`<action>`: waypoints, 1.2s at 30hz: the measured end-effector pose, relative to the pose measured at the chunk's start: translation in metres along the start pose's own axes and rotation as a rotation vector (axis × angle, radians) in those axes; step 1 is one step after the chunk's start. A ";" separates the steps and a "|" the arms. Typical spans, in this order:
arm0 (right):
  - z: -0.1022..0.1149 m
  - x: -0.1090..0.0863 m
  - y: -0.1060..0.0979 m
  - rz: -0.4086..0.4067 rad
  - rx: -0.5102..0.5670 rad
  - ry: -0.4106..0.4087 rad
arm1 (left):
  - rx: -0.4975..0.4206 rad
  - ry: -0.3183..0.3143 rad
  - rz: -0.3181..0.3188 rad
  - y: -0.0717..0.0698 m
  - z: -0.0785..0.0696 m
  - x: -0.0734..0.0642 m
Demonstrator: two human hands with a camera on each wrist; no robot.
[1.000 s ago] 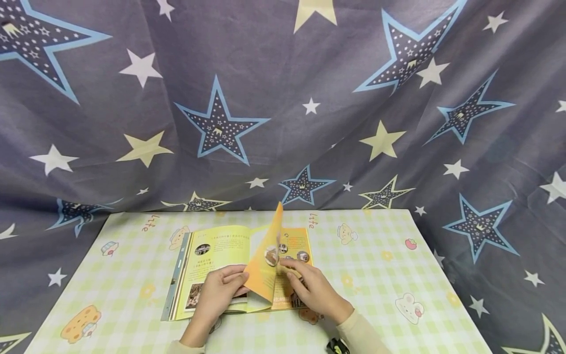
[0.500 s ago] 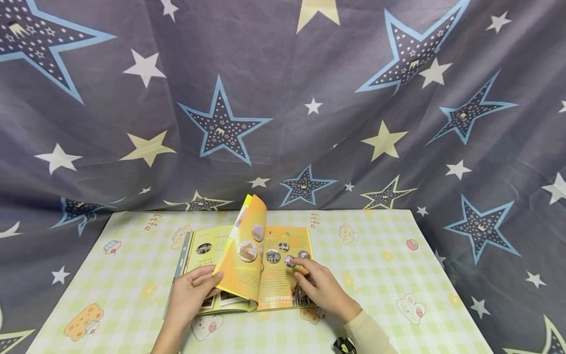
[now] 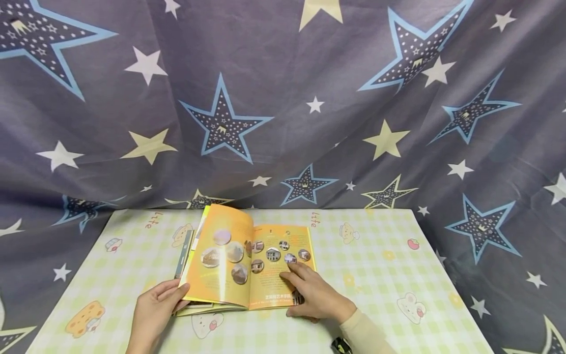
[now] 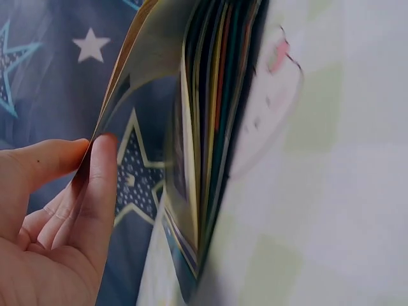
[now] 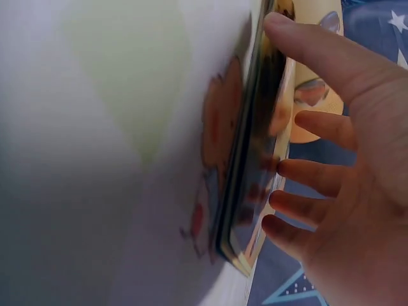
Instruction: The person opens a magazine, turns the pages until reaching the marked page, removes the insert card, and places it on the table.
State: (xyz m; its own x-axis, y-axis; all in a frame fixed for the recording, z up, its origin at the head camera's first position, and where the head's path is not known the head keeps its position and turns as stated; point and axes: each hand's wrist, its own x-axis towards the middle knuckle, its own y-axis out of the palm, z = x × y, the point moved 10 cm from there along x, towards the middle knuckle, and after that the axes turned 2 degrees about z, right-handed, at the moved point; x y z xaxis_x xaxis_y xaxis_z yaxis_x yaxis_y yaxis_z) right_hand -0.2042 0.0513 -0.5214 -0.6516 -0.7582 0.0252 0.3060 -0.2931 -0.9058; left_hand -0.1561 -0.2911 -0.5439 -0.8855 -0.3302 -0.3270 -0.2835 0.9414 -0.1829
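Note:
An open magazine (image 3: 269,287) lies on the table, its orange pages printed with round photos. My left hand (image 3: 156,305) pinches the lower outer corner of a lifted left page (image 3: 212,280) between thumb and fingers. In the left wrist view, that page (image 4: 143,54) bows away from the stack of pages (image 4: 210,121) beneath, with a gap between them. My right hand (image 3: 318,295) rests on the lower part of the right page, fingers spread. The right wrist view shows its thumb at the magazine's edge (image 5: 239,185) and the fingertips over the page.
A pale green checked cloth (image 3: 389,290) with cartoon prints covers the table. Behind and to the right hangs a dark star-patterned curtain (image 3: 283,64). A small black object (image 3: 341,345) is beside the right sleeve (image 3: 367,334).
My left hand has moved left, carrying the orange page from upright over the spine down toward the left side. My right hand stays over the right page, its thumb now at the lower edge.

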 end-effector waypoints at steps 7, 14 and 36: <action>0.005 0.002 -0.001 -0.026 -0.064 -0.030 | 0.032 -0.017 -0.036 -0.007 0.011 0.005; 0.003 0.003 -0.001 -0.002 -0.033 -0.023 | 0.183 -0.001 -0.096 -0.015 0.009 0.004; -0.026 -0.024 -0.059 -0.479 0.092 0.041 | 0.135 0.092 -0.040 0.009 -0.014 0.000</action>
State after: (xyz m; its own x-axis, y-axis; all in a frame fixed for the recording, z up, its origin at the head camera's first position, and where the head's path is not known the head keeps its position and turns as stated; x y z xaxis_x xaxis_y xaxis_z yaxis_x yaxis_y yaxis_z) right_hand -0.2244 0.1020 -0.4791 -0.7603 -0.5025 0.4117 0.0239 -0.6550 -0.7553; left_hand -0.1640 -0.2813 -0.5328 -0.9062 -0.3537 -0.2317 -0.2727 0.9077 -0.3189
